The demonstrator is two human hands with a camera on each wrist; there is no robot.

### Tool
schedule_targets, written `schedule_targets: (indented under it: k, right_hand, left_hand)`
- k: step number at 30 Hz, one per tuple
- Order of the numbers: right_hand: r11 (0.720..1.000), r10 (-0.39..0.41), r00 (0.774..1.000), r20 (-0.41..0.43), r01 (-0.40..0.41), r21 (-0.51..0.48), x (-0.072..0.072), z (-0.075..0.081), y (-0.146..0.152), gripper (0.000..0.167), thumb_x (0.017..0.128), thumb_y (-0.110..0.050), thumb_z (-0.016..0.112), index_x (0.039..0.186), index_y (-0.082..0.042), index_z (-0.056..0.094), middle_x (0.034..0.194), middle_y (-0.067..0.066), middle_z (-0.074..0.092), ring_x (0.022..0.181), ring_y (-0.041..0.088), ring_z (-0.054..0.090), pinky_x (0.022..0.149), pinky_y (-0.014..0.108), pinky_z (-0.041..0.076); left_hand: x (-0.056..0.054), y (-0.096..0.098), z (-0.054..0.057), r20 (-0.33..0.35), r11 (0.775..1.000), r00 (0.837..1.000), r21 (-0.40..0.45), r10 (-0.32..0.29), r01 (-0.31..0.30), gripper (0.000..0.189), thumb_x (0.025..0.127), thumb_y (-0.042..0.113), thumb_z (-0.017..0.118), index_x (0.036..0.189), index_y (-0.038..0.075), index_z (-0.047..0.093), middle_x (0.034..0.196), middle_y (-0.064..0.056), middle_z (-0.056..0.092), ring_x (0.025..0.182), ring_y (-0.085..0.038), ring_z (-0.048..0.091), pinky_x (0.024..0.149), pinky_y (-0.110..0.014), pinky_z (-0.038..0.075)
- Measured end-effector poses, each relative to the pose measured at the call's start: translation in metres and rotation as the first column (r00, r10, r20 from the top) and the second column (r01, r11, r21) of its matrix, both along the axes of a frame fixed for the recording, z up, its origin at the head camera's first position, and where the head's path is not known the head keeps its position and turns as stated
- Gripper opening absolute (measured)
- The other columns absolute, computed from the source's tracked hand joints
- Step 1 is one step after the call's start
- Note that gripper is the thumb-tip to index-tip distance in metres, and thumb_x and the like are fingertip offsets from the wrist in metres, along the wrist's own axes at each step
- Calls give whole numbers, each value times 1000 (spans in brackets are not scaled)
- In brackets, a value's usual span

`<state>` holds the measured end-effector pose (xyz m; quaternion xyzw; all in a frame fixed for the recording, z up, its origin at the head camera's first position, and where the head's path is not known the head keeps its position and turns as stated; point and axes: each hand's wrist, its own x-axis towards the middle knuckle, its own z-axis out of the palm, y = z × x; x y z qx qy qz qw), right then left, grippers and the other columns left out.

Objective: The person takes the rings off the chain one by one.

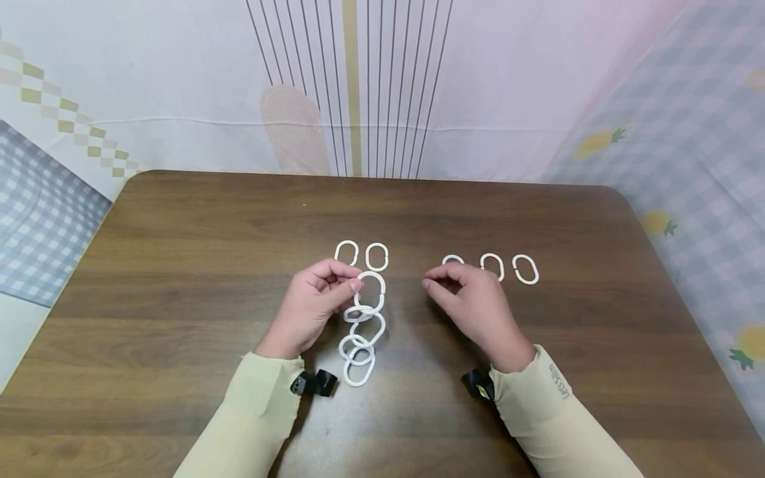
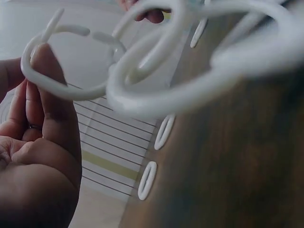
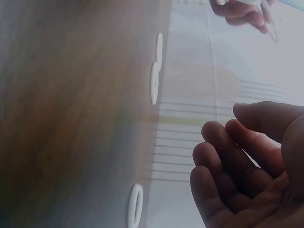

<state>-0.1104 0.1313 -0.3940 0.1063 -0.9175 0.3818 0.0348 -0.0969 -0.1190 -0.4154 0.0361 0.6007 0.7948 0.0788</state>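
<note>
My left hand [image 1: 313, 302] pinches the top link of a chain of white plastic oval links [image 1: 367, 332] between thumb and fingers. Several links, joined one through another, hang below the pinch in the head view. In the left wrist view, the held link [image 2: 61, 92] shows a small gap in its ring, and the closer links are blurred. To the right of the chain, my right hand [image 1: 475, 305] is held with loosely bent fingers and nothing between them. The right wrist view shows the same hand [image 3: 251, 166] without a link in it.
Two loose white links, one partly covered by the left hand [image 1: 347, 247] and one beside it [image 1: 377, 257], lie beyond that hand. Behind the right hand lie three more, including the rightmost link [image 1: 526, 269]. A patterned cloth [image 1: 478, 86] hangs behind the brown wooden table [image 1: 179, 226].
</note>
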Motion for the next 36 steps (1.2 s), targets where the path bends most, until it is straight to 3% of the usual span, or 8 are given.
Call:
schedule_targets:
  k: [7, 10, 19, 23, 30, 36]
  right_hand:
    - [999, 49, 998, -44, -49, -8, 11, 8, -9, 6, 87, -14, 78, 93, -14, 79, 87, -6, 74, 79, 11, 66, 74, 36, 56]
    - [997, 70, 995, -73, -71, -14, 15, 10, -13, 6, 86, -14, 78, 92, -15, 79, 87, -7, 74, 79, 10, 67, 74, 38, 57]
    - [994, 106, 988, -111, -110, -24, 21, 9, -20, 8, 86, -13, 79, 93, -12, 79, 89, -8, 75, 81, 8, 68, 74, 41, 58]
    - [991, 120, 983, -137, -127, -43, 23, 7, -24, 8, 85, -13, 80, 93, -14, 79, 88, -8, 74, 78, 7, 67, 71, 39, 58]
    - [982, 128, 975, -184, -150, -112, 25, 10, -31, 8, 84, -10, 82, 91, -12, 78, 85, -9, 73, 71, 4, 64, 64, 26, 57]
    - [963, 153, 962, -227, -196, -185, 28, 12, -35, 7, 85, -7, 80, 89, -11, 78, 85, -9, 72, 72, 4, 65, 65, 22, 56]
  left_hand:
    - [4, 2, 9, -7, 999, 999, 4, 46, -46, 13, 90, -10, 65, 103, -8, 64, 87, -8, 67, 71, -11, 62, 61, -20, 56]
    - [4, 3, 12, -13, 997, 997, -1, 72, -72, 13, 91, -10, 66, 104, -11, 63, 86, -7, 66, 70, -11, 61, 61, -21, 56]
    - [5, 13, 17, -20, 989, 989, 18, 148, -147, 11, 91, -10, 66, 101, -8, 66, 84, -4, 69, 68, -11, 58, 58, -19, 51]
    - [3, 18, 19, -18, 985, 986, 25, 169, -168, 12, 91, -9, 66, 103, -11, 65, 85, -5, 70, 68, -11, 61, 58, -20, 52]
    - [2, 26, 27, -29, 980, 982, 67, 189, -186, 13, 91, -10, 65, 98, 1, 68, 87, -3, 69, 71, -11, 62, 62, -23, 56]
    - [0, 32, 32, -62, 970, 975, 133, 212, -203, 15, 92, -10, 64, 97, 3, 69, 93, -5, 69, 76, -11, 64, 66, -24, 57]
